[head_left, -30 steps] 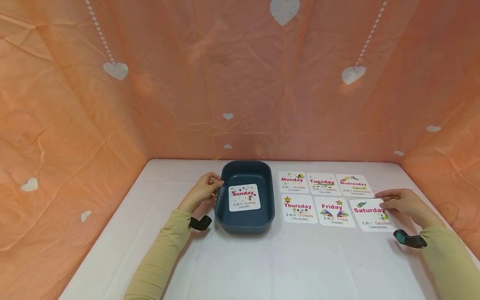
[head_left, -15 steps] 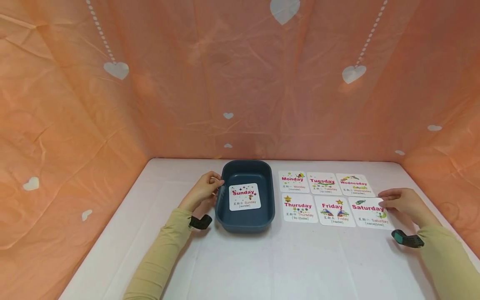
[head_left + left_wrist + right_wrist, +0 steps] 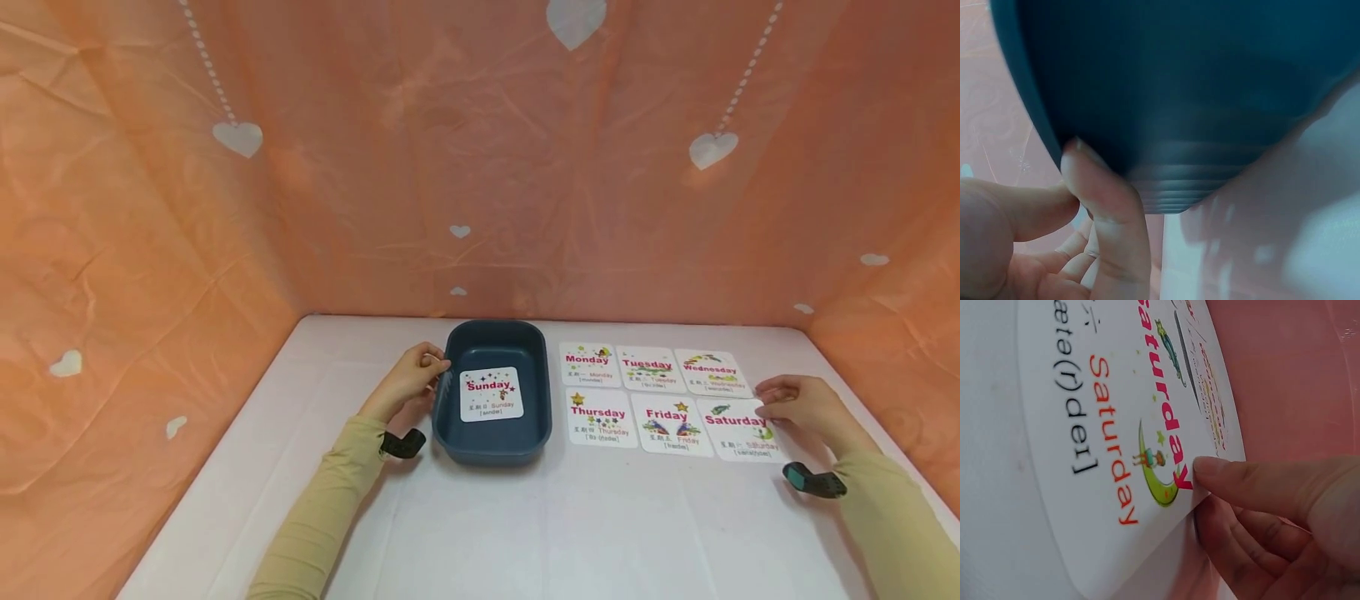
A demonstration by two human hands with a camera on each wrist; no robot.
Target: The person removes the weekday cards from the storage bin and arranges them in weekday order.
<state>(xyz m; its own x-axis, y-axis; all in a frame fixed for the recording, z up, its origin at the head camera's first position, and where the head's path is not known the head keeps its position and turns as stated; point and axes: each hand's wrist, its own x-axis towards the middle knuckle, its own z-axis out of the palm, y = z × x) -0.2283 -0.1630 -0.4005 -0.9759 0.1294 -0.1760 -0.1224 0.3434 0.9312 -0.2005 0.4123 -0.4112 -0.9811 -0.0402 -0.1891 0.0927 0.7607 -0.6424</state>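
Observation:
My left hand (image 3: 405, 382) pinches the left rim of a dark blue rectangular tray (image 3: 491, 457), its thumb and a finger at the edge in the left wrist view. Inside the tray lies a white card printed Sunday (image 3: 489, 410). On the right, my right hand (image 3: 813, 408) grips the right edge of the Saturday card (image 3: 738, 446); in the right wrist view the thumb (image 3: 1213, 470) rests on the printed face and the other fingers reach under the edge. That card is beside the Friday card (image 3: 671, 440) and just below the Wednesday card (image 3: 708, 382).
Monday (image 3: 588, 373), Tuesday (image 3: 648, 377) and Thursday (image 3: 600, 427) cards lie face up right of the tray, in two rows with the others. A white cloth (image 3: 480, 533) covers the table. Orange-pink curtains (image 3: 360, 208) with hearts enclose the back and sides.
The Saturday card has shifted slightly left, closer to the Friday card, with my right hand holding its edge. My left hand and the tray have kept their places.

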